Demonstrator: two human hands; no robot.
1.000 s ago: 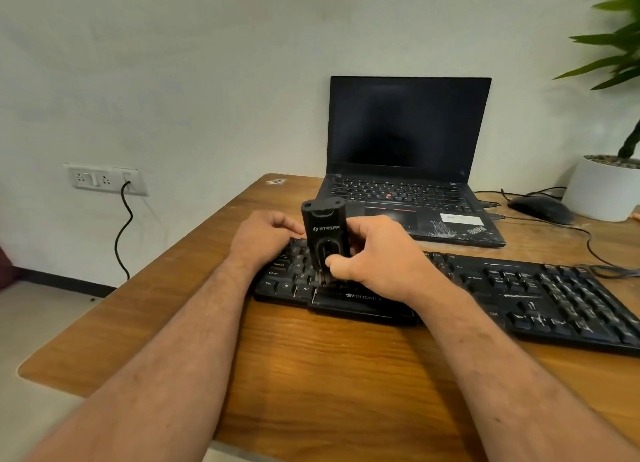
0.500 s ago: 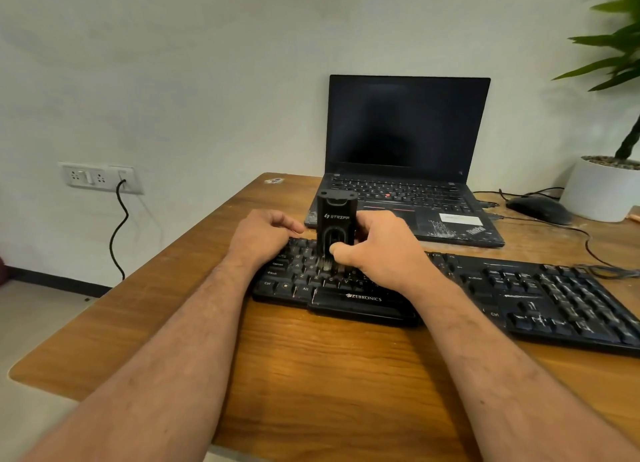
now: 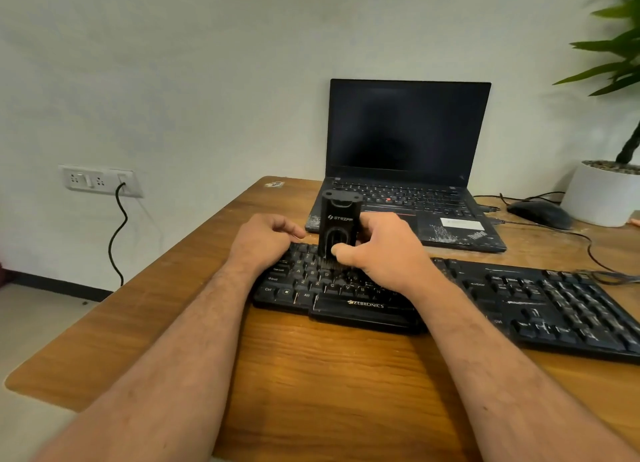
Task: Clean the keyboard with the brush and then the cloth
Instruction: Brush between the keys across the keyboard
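Black keyboard (image 3: 450, 299) lies along the near-right part of the wooden surface (image 3: 311, 375), its left end near the middle, its right end running out of view at the right edge. Brand lettering shows on the front lip below the space bar.

Right hand (image 3: 381, 257) grips a black brush (image 3: 338, 224) by its lower body, thumb across the front, fingers wrapped behind. The brush stands upright, its bristles down on the letter keys at the left portion of the keyboard. White lettering is visible on the brush casing; the name is not clear enough to read with certainty.

Left hand (image 3: 263, 240) rests on the far-left corner of the keyboard, fingers curled over its back edge, holding it steady. Whether the fingertips reach under the edge cannot be told.

No cloth is identifiable in view.

Behind the keyboard, toward the far edge of the surface, an open laptop (image 3: 405, 170) sits with a dark screen, its palm rest scuffed. A black mouse (image 3: 538, 214) lies to the right of it, cable trailing toward the keyboard. A white plant pot (image 3: 599, 195) stands at the far-right corner. A wall socket (image 3: 100, 181) with a black cord plugged in is fixed left of the surface
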